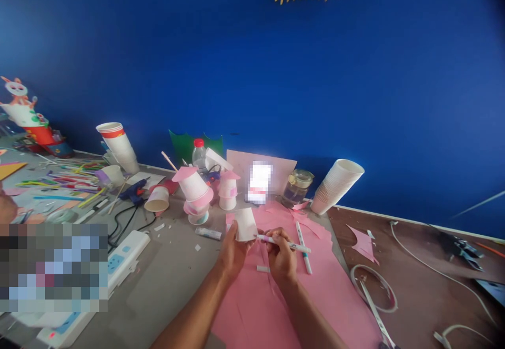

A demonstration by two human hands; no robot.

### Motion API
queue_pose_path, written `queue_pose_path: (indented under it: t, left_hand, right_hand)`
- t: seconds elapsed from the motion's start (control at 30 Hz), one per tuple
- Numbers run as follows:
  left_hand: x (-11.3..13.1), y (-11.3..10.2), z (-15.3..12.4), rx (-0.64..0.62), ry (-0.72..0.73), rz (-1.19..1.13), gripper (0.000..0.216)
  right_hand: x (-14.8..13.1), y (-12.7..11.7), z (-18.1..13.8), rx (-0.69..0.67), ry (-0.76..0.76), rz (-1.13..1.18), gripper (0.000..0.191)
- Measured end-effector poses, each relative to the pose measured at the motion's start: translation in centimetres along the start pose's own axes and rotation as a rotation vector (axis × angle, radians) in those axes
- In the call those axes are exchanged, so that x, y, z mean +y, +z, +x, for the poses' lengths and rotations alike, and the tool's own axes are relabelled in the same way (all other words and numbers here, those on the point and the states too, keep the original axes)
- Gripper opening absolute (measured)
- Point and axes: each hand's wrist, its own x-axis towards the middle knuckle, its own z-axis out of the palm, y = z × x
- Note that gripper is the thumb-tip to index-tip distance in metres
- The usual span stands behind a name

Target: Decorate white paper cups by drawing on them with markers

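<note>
White paper makes up the cup (245,224) in the left hand (232,251), which is curled partway closed around its left side and underside, with the thumb up along the wall. The cup stands just beyond the palm, tilted a little, its plain face turned toward the right hand (282,254). That hand is folded into a writing grip, fingertips pinched about the front part of a white marker (295,246); the barrel runs out past the hand to the right. The marker's tip points left and sits at the cup's lower right edge, though the detail there is too small to say for certain whether it touches.

Beneath both hands spreads pink paper (256,312), with a small white cap (262,269) lying on it between the forearms. A second marker (306,262) lies on the same paper just beside the right hand, and the far end of the held marker crosses over it in this view. A clear tube (208,233) rests on the grey tabletop (173,286) near the left hand.

Beyond the cup, a lit phone (259,180) leans upright before a pale pink card (236,160). To its left stand a larger pink-and-white cup model (194,187) and a smaller cup model (228,187); to its right are a glass jar (295,193) and a leaning stack of cups (337,186). Scissors (373,307) lie by the paper's right edge, overlapping a tape ring (352,280).
</note>
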Motion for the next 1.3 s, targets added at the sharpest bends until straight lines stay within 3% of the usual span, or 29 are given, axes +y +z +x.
queue_pose_path:
  t: [0.13, 0.53, 0.8, 1.03, 1.3]
  left_hand:
    - [-0.06, 0.01, 0.07, 0.057, 0.0, -0.056, 0.028]
    - [-0.01, 0.08, 0.06, 0.038, -0.002, -0.047, 0.028]
    - [0.08, -0.09, 0.04, 0.015, -0.011, -0.003, 0.035]
    - [0.04, 0.14, 0.11, 0.089, -0.002, -0.031, 0.029]
    - [0.18, 0.3, -0.1, 0.039, -0.009, -0.007, 0.034]
  right_hand:
    - [0.07, -0.1, 0.21, 0.039, -0.01, 0.006, 0.017]
    - [0.08, 0.1, 0.0, 0.03, 0.002, 0.025, 0.016]
    - [0.06, 0.11, -0.24, -0.077, 0.042, 0.056, 0.017]
    - [0.44, -0.39, 0.58, 0.015, 0.034, 0.112, 0.022]
    - [0.37, -0.09, 0.41, 0.013, 0.04, 0.149, 0.02]
